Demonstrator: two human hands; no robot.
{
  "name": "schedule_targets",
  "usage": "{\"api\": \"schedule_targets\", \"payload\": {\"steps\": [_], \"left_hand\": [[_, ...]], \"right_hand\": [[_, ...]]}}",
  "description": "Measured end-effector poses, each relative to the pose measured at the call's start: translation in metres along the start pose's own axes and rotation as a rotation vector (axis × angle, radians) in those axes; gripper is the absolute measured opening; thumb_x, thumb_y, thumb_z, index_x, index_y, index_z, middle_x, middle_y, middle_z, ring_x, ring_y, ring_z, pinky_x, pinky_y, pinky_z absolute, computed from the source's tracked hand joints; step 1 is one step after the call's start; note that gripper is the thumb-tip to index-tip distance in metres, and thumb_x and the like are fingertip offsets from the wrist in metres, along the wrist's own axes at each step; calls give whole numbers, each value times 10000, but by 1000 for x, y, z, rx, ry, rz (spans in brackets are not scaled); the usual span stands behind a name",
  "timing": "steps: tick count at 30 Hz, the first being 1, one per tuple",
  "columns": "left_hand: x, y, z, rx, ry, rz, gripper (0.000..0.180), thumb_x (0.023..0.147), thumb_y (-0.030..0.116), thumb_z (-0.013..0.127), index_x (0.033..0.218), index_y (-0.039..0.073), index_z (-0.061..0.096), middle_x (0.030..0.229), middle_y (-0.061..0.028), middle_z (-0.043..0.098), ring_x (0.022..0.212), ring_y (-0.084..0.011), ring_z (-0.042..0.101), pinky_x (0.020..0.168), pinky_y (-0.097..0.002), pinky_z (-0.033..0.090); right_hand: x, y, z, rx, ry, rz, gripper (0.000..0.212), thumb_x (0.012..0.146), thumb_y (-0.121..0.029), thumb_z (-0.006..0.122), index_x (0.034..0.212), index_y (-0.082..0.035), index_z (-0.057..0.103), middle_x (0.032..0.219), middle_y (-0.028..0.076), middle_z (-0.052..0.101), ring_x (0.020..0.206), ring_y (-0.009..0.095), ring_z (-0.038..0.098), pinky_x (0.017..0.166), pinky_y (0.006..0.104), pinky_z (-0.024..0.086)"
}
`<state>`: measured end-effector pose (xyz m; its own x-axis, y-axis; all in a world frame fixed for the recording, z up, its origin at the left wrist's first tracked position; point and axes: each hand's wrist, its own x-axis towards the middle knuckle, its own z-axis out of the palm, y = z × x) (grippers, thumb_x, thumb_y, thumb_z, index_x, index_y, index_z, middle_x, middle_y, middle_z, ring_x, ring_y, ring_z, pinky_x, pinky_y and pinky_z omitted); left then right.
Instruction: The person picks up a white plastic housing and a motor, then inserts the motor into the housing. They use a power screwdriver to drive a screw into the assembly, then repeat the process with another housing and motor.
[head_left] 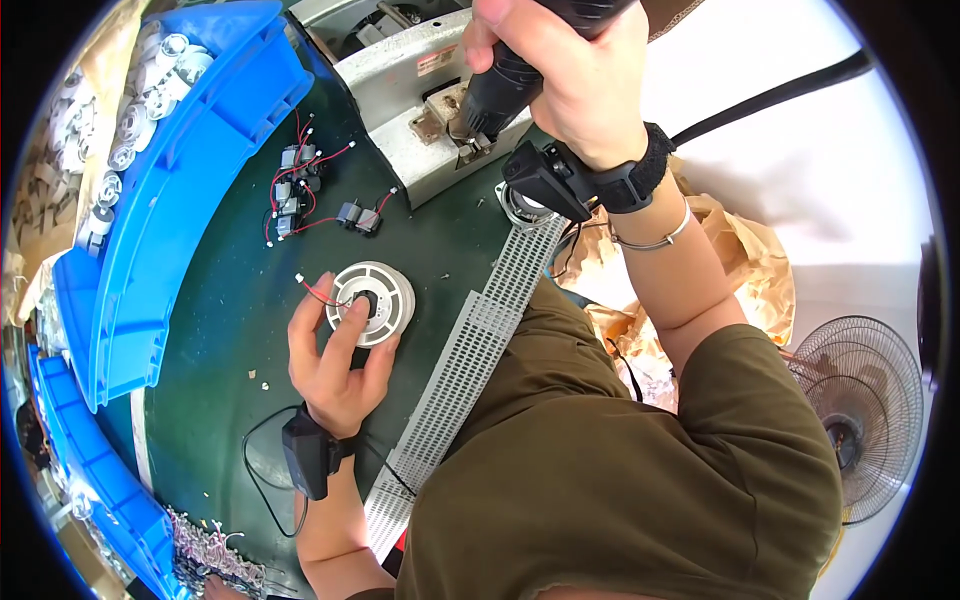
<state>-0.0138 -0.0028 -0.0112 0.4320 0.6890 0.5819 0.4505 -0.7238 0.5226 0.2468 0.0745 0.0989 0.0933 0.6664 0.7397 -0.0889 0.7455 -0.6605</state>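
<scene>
My left hand [340, 365] is closed around a white round plastic housing [403, 300] on the green table. One of its fingers presses at a small dark motor [366, 300] in the housing's middle, and a red lead with a white plug sticks out there. Raised at the top, my right hand [585, 80] grips a black power screwdriver [503, 92]. Its lower end points down at a small metal block [450, 110] on a grey metal machine [425, 75]; whether they touch I cannot tell. Several small motors [292, 190] with red and black wires lie beyond the housing.
A blue bin [190, 190] with white round parts [140, 125] stands at the left, another blue bin [110, 500] below it. Pinkish wires [215, 545] pile up at the lower left. A perforated metal strip [455, 370] edges the table before me. Right are brown paper [750, 250] and a fan [860, 400].
</scene>
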Motion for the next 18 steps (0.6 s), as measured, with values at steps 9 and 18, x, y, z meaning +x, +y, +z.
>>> {"api": "schedule_targets", "payload": {"steps": [9,18], "left_hand": [[9,2,2,87,67,53,384,606,73,775,973,53,667,1143,-220,547,913,-321,622,728,-341,539],[12,2,0,39,93,61,374,601,95,800,945,48,659,1113,-203,565,871,-301,636,698,-336,538]], "right_hand": [[-14,-23,7,139,105,329,439,760,40,589,1166,55,424,647,85,569,535,157,548,532,276,451],[-11,-41,68,759,-89,526,541,801,65,542,1270,111,276,726,126,571,585,202,557,589,312,466]]}}
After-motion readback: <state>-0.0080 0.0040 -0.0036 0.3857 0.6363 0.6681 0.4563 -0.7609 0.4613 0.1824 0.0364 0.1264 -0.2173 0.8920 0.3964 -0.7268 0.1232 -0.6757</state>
